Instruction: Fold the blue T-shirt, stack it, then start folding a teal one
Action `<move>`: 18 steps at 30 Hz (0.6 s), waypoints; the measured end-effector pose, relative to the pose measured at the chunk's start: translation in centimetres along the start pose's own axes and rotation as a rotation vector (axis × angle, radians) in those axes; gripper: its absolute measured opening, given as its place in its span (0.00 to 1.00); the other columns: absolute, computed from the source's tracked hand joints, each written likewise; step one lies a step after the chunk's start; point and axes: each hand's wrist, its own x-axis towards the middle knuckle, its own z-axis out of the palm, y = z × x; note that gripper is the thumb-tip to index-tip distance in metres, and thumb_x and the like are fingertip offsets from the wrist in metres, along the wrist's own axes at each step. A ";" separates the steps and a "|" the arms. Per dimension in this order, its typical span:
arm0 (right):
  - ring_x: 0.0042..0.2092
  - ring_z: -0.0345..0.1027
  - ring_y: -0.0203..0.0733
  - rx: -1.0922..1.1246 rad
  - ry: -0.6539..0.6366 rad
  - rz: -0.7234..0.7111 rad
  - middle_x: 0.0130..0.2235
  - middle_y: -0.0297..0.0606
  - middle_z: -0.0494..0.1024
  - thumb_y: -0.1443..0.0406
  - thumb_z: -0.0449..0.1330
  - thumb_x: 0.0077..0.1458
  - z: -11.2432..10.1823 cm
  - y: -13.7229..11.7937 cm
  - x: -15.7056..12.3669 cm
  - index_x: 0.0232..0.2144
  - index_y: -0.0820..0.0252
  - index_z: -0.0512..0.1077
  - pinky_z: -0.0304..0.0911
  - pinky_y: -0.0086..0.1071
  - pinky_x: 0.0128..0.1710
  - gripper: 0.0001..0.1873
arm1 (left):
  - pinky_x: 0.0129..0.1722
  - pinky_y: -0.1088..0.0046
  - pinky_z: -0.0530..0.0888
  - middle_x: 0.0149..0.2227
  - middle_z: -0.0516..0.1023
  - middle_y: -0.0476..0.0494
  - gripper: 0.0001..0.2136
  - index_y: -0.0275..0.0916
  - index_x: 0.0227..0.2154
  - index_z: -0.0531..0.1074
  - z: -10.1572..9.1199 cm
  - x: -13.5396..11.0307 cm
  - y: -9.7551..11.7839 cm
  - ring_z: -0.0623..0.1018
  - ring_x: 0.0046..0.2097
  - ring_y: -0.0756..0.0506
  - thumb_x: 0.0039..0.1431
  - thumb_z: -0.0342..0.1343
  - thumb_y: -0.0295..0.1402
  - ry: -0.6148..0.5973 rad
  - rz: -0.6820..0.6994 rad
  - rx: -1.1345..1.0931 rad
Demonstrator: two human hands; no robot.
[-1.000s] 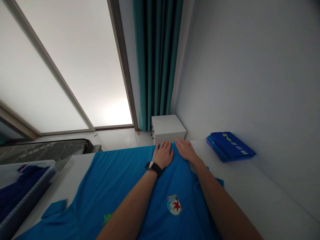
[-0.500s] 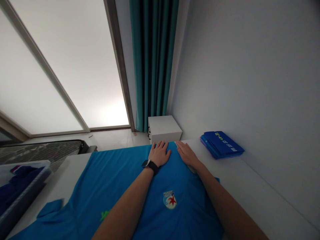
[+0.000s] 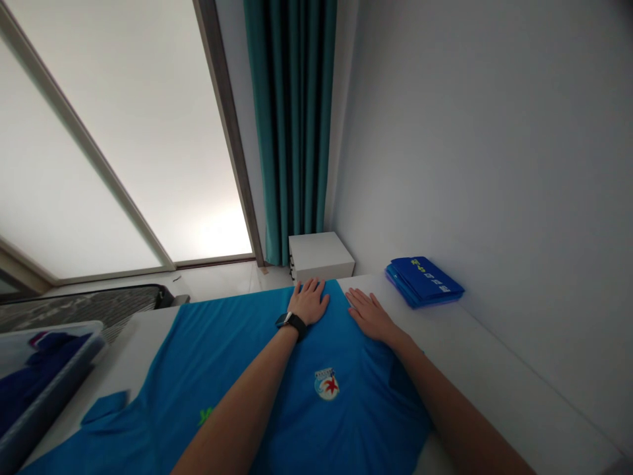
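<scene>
A blue shirt (image 3: 237,356) lies spread over the white table, with a round starfish logo and a bit of green print on it. My left hand (image 3: 309,303), with a watch on its wrist, rests flat on the shirt near the table's far edge, fingers apart. Just to the right, my right hand (image 3: 370,315) lies flat along the shirt's side edge, its fingers stretched out and reaching toward the white surface. Neither hand grips the cloth. My forearms hide parts of the shirt, and the bottom of the view cuts it off.
A stack of folded blue items (image 3: 426,282) with yellow and white print lies at right by the wall. A clear bin (image 3: 54,386) of dark blue clothes stands at left. Beyond the table (image 3: 143,333) are a white cabinet (image 3: 321,254) and a green curtain (image 3: 297,132).
My right hand has slid slightly down along the shirt's side edge. The left hand stays flat in place on the cloth. The view has shifted a little.
</scene>
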 end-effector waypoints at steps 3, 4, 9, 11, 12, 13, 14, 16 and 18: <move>0.69 0.42 0.42 0.009 0.010 -0.034 0.68 0.43 0.52 0.58 0.39 0.66 -0.4 -0.6 -1.5 0.66 0.61 0.53 0.40 0.47 0.67 0.30 | 0.65 0.52 0.52 0.65 0.61 0.40 0.25 0.40 0.63 0.59 -0.2 0.0 0.2 0.59 0.66 0.40 0.68 0.37 0.44 -0.010 -0.001 0.008; 0.68 0.44 0.42 0.002 0.024 -0.050 0.68 0.43 0.53 0.59 0.39 0.66 -0.5 -0.9 -2.1 0.67 0.61 0.52 0.41 0.45 0.66 0.30 | 0.65 0.52 0.52 0.65 0.61 0.40 0.25 0.40 0.63 0.59 -0.3 0.0 0.2 0.59 0.66 0.40 0.68 0.37 0.44 -0.013 -0.001 0.011; 0.69 0.43 0.43 -0.086 0.083 -0.153 0.68 0.41 0.51 0.58 0.39 0.67 -0.5 -2.7 -4.5 0.67 0.60 0.51 0.38 0.46 0.67 0.30 | 0.65 0.53 0.52 0.66 0.60 0.40 0.25 0.41 0.63 0.59 -0.3 0.0 0.1 0.59 0.66 0.40 0.68 0.37 0.43 -0.014 0.002 0.024; 0.69 0.42 0.43 -0.106 0.064 -0.149 0.69 0.42 0.50 0.56 0.38 0.67 -0.3 -3.0 -5.0 0.67 0.61 0.51 0.38 0.47 0.67 0.30 | 0.65 0.53 0.52 0.66 0.60 0.40 0.25 0.41 0.63 0.59 -0.2 0.0 0.1 0.58 0.67 0.41 0.68 0.37 0.43 -0.011 0.004 0.025; 0.69 0.42 0.43 -0.109 0.054 -0.138 0.69 0.42 0.50 0.55 0.37 0.67 -0.1 -3.1 -5.1 0.67 0.62 0.51 0.38 0.47 0.67 0.31 | 0.65 0.53 0.52 0.66 0.60 0.40 0.25 0.41 0.63 0.59 -0.1 0.0 0.1 0.58 0.67 0.41 0.68 0.37 0.43 -0.010 0.006 0.026; 0.69 0.41 0.43 -0.110 0.047 -0.127 0.69 0.41 0.49 0.54 0.37 0.67 0.0 -3.1 -5.2 0.67 0.62 0.50 0.39 0.47 0.67 0.31 | 0.65 0.53 0.52 0.66 0.60 0.40 0.25 0.41 0.63 0.59 -0.1 0.0 0.1 0.58 0.67 0.41 0.68 0.37 0.43 -0.010 0.006 0.026; 0.69 0.40 0.43 -0.110 0.044 -0.121 0.69 0.41 0.47 0.54 0.36 0.67 0.1 -3.0 -5.2 0.67 0.62 0.49 0.39 0.47 0.67 0.32 | 0.65 0.52 0.52 0.66 0.59 0.40 0.24 0.42 0.63 0.59 -0.1 -0.1 0.1 0.58 0.67 0.41 0.68 0.37 0.43 -0.011 0.006 0.027; 0.69 0.39 0.43 -0.109 0.039 -0.118 0.69 0.41 0.46 0.53 0.36 0.67 0.2 -2.8 -5.1 0.68 0.61 0.49 0.38 0.47 0.67 0.32 | 0.65 0.52 0.52 0.66 0.59 0.41 0.24 0.42 0.63 0.59 -0.2 -0.1 0.2 0.58 0.67 0.41 0.68 0.37 0.42 -0.009 0.008 0.027; 0.69 0.39 0.43 -0.107 0.034 -0.121 0.69 0.41 0.46 0.53 0.36 0.67 0.2 -2.6 -5.0 0.68 0.61 0.48 0.38 0.47 0.67 0.32 | 0.65 0.53 0.52 0.66 0.60 0.42 0.23 0.42 0.63 0.60 -0.5 -0.2 0.4 0.58 0.67 0.42 0.68 0.37 0.40 0.010 0.029 0.029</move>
